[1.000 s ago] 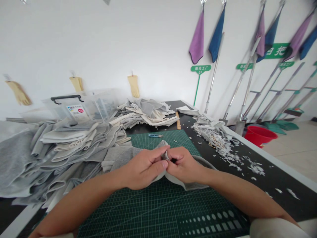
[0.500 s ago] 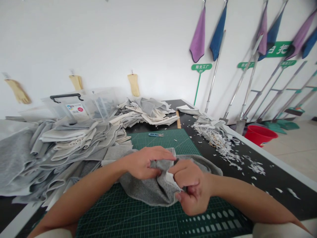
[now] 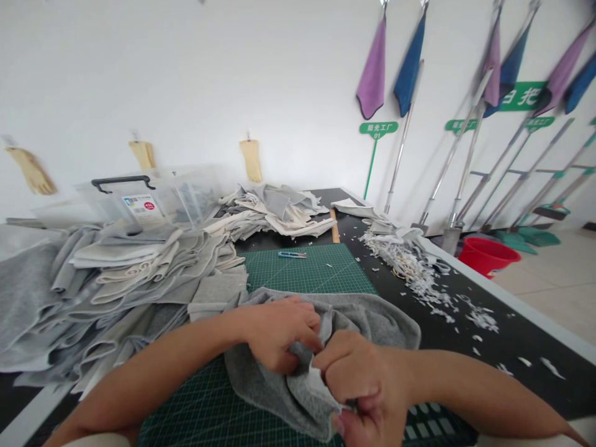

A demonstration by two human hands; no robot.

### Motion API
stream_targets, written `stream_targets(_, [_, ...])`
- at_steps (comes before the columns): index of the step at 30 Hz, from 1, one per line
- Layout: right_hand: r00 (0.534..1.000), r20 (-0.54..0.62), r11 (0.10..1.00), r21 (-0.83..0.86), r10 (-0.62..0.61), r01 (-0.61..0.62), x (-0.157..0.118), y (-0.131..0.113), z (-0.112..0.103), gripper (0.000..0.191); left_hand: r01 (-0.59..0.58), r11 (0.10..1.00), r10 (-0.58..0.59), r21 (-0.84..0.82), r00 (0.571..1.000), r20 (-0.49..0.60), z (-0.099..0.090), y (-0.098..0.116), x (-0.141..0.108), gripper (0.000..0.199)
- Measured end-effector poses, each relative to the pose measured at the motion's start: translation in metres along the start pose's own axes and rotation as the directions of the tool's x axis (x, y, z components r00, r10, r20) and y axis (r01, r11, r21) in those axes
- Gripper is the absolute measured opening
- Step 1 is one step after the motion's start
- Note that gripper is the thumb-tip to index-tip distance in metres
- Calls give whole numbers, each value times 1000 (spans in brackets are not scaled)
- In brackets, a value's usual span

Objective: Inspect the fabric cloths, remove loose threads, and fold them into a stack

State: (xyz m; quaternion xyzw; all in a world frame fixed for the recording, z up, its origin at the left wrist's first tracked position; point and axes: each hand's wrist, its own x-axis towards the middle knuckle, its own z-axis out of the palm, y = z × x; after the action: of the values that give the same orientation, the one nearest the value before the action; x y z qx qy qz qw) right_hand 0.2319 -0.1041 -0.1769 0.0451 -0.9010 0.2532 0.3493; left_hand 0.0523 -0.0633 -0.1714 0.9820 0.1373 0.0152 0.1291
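Gripping a grey fleece cloth [image 3: 261, 397] in both hands, you pinch a fold at its edge between your left hand [image 3: 279, 335] and right hand [image 3: 367, 388], the fingers [image 3: 302, 329] clamped on the fabric. The cloth lies on a green cutting mat [image 3: 302, 270] under the fingers, with blue thread snips [image 3: 292, 254] beyond them, stacked grey cloth pieces [image 3: 130, 273] to their left and white trimmings [image 3: 410, 267] on the black desk [image 3: 459, 354] to their right.

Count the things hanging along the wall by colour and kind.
Yellow gloves: 3
Purple cloths: 3
Blue cloths: 3
Total: 9
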Motion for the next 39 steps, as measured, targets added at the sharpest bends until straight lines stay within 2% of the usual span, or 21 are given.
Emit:
stream_targets(4, [998, 63, 999, 45, -27, 24, 1, -5, -1, 33, -21, 997, 15, 80, 997, 77, 8, -1, 4, 22])
stream_targets(9, [989, 123, 990, 119, -85, 70, 1, -7, -1, 32, 20, 969, -43, 246, 995, 87, 14, -5, 12, 38])
stream_targets(13, [986, 145, 987, 146, -86, 65, 1, -5, 1, 33, -32, 949, -8, 313, 992, 123, 21, -5, 19, 58])
stream_targets(15, [984, 148, 986, 148, -100, 78, 0, -5, 1, 34, -51, 939, 7, 339, 992, 128, 25, -6, 22, 60])
stream_targets(20, [977, 211, 994, 110, -30, 7, -3, -7, -2, 34, 11, 925, -48, 381, 995, 88, 29, -17, 21, 56])
stream_targets(23, [971, 223, 992, 112, -85, 61, -6, -5, -1, 35, 49, 902, -72, 429, 997, 39, 29, -23, 20, 50])
stream_targets(27, [973, 145, 979, 129, -177, 159, -8, 1, 6, 35, 46, 870, -57, 491, 998, 8, 33, -24, 21, 52])
stream_targets(31, [975, 116, 974, 145, -189, 172, -9, 3, 9, 33, 23, 862, -42, 507, 999, 26, 37, -23, 24, 47])
stream_targets(39, [979, 102, 977, 136, -178, 163, -12, 1, 10, 33, 84, 842, -120, 533, 992, 32, 35, -30, 25, 23])
